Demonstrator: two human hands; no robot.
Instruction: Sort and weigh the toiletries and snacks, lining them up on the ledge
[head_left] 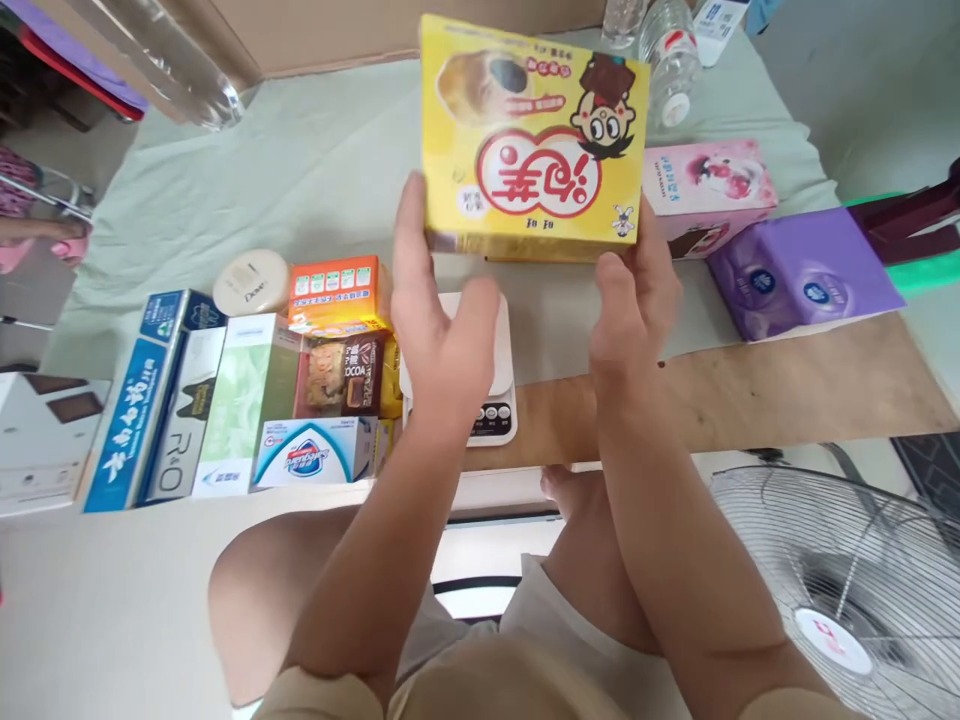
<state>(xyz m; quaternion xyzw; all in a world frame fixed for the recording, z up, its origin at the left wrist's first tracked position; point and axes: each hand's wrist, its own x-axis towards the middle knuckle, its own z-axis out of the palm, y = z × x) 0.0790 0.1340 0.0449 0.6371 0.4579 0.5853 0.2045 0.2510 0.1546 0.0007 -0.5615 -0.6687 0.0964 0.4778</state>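
"So, where's the yellow box (540, 140) now?"

"Raised over the cloth (322, 170) on the table (750, 390), between the left hand (442, 320) and the right hand (637, 290), one at each side. Its big printed face is turned to the wearer, cartoon boy upside down, and it leans slightly."

"And the fingers?"

"The left hand's index finger lies along the box's left edge, with the thumb spread away from it, below the box. The right hand's fingers go round the other edge, with the thumb near the lower corner. Between them they press the box from both sides. I can't tell how the fingertips sit behind it."

"What's under the left hand?"

"A white scale (504, 370), partly covered by it. Left of that is a close group: the orange box (337, 290), the cocoa snack (361, 375), the Safeguard box (311, 455), the green box (244, 400) and the blue box (131, 410), with the round Dove soap (251, 282) behind."

"And on the right?"

"A pink box (720, 185) beside a purple pack (806, 280), bottles (671, 60) farther back, and a fan (832, 600) below the table's edge."
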